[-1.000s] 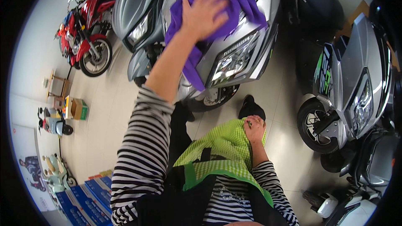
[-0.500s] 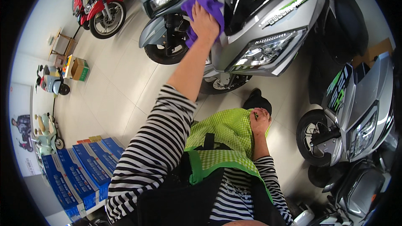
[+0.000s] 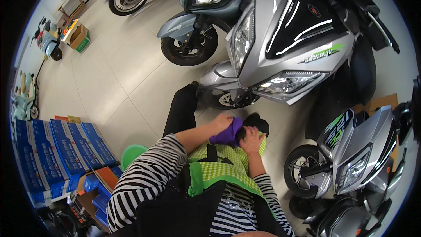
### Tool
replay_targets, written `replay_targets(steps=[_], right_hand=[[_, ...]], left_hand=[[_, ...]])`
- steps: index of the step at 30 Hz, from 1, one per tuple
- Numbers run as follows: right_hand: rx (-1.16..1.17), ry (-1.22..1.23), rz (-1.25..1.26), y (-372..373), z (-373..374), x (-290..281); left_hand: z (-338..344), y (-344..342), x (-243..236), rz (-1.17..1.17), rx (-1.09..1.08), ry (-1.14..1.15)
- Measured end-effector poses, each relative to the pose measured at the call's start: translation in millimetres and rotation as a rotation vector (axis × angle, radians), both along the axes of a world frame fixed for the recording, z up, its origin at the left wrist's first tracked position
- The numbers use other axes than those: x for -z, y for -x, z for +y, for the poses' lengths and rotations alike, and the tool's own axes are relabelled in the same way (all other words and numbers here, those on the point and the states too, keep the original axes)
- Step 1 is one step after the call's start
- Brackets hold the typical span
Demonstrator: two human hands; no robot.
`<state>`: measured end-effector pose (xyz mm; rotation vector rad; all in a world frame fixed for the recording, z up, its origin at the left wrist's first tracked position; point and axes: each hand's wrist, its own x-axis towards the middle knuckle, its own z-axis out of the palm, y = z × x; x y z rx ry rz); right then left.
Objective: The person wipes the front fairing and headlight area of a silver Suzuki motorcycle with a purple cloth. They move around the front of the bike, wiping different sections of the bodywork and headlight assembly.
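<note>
My left hand [image 3: 222, 123] is closed on a purple cloth [image 3: 229, 134], held bunched above my lap and beside my knee. My right hand [image 3: 252, 140] lies at the knee over the green checked apron [image 3: 222, 171], just right of the cloth, with its fingers stretched out and apart. In front of me stands a silver scooter [image 3: 263, 48] with a black windscreen panel, a headlight and a front wheel [image 3: 223, 98]. Neither hand touches it.
A grey-blue scooter [image 3: 180, 26] stands beyond the silver one. Another silver scooter [image 3: 351, 158] is close on my right. Blue boxes [image 3: 52, 149] and a green basin [image 3: 131, 154] are on my left. Farther off are a red motorcycle [image 3: 127, 0] and an open carton [image 3: 79, 37].
My left hand has come back from the scooter's front to my lap with the purple cloth. My right hand remains at the knee. The view has shifted, bringing the green basin into sight.
</note>
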<state>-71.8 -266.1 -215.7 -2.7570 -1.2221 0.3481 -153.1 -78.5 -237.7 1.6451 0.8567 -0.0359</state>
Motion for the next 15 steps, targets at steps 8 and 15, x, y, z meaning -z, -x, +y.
replay_targets(steps=[8,15], right_hand=[[-0.012,-0.489,0.950,45.4,30.2,-3.4],[0.173,-0.654,1.350,42.7,36.1,-37.0]], left_hand=[[-0.1,50.5,-34.9,-0.149,-0.296,0.700],[7.5,45.7,-113.4,-0.631,-0.272,0.902]])
